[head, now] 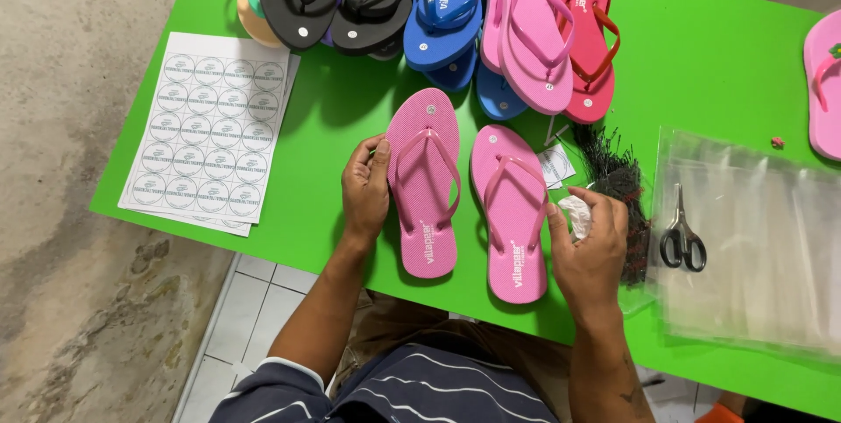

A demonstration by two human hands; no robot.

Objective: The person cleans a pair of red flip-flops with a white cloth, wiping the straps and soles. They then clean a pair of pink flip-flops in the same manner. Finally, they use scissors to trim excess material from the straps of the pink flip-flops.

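Observation:
Two pink flip-flops lie side by side on the green table [701,64] in front of me. My left hand [364,188] grips the left edge of the left pink flip-flop [426,186], fingers curled onto its sole. My right hand [591,243] sits just right of the right pink flip-flop [510,213], pinching a small white paper piece [575,213] between thumb and fingers, its thumb against the sandal's edge.
A heap of flip-flops [420,3] in black, blue, pink and red fills the table's far side. A sheet of round stickers [210,130] lies left. Right of me are a bundle of dark ties [618,169], scissors [681,235] on clear plastic bags [771,239], and another pink sandal [825,81].

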